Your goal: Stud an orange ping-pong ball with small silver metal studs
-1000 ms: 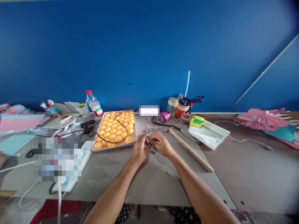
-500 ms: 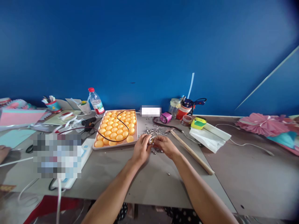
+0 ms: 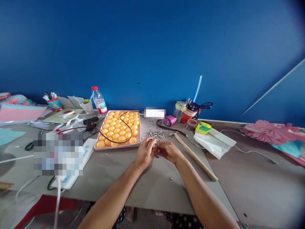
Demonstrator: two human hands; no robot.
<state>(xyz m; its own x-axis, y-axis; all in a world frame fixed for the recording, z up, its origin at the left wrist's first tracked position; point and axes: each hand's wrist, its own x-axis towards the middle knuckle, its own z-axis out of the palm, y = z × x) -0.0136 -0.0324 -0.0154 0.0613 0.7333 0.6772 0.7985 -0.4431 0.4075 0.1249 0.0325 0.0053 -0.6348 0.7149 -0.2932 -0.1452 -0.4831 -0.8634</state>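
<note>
Both hands meet at the middle of the table, around a small round object with a shiny silver and gold surface (image 3: 155, 145); much of it is hidden by fingers. My left hand (image 3: 145, 152) is closed around its left side. From the right, the fingertips of my right hand (image 3: 169, 150) pinch together against it; whether a loose piece is between them cannot be made out. Just beyond the hands lies a scattered pile of small shiny metal pieces (image 3: 157, 135). One loose metal piece (image 3: 171, 178) sits nearer me, by my right forearm.
Left of my hands stands a tray of orange balls (image 3: 116, 130), a dark cord lying across it. A wooden-handled hammer (image 3: 195, 157) lies to the right. Behind are a bottle (image 3: 99, 101), a purple box (image 3: 170, 120) and a red cup (image 3: 188, 115). A power strip (image 3: 78, 165) lies left.
My fingers have drawn slightly closer around the round object, which now shows less. The view has shifted a little, and another person's hand at the left edge is out of sight.
</note>
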